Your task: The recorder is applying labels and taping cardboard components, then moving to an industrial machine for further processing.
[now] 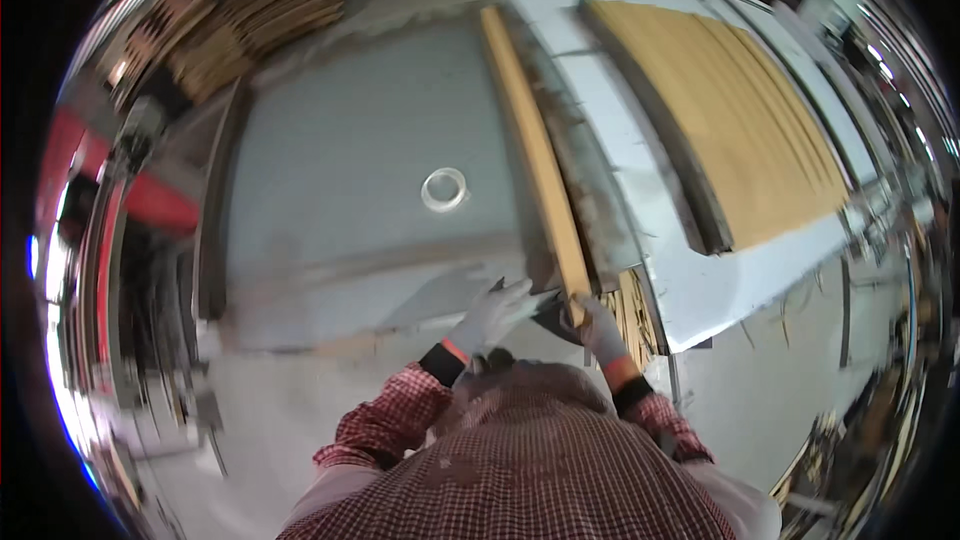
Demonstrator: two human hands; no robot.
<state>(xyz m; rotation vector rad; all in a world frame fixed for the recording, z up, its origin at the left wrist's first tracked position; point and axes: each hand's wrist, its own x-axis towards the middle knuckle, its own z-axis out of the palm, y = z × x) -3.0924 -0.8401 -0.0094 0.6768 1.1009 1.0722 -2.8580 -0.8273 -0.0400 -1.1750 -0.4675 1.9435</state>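
A long yellow-tan board [538, 145], narrow and wood-coloured, runs away from me along the right side of a grey worktable [340, 140]. My right hand [599, 328], in a grey glove, is closed around its near end. My left hand [495, 312], gloved too, is at the table's front edge, just left of that end. Its fingers are stretched out, and I see nothing held in it. Some dark thing lies between the two hands, too blurred to name. A clear ring like a roll of tape [427, 190] rests on the grey top.
Right of the board, a white-topped table [690, 300] carries a row of yellow-tan panels [720, 130]. Thin wood strips [632, 305] are gathered below the gap between the tables. Stacked wood [265, 15] stands at the far left, and red machinery [160, 195] borders the left side.
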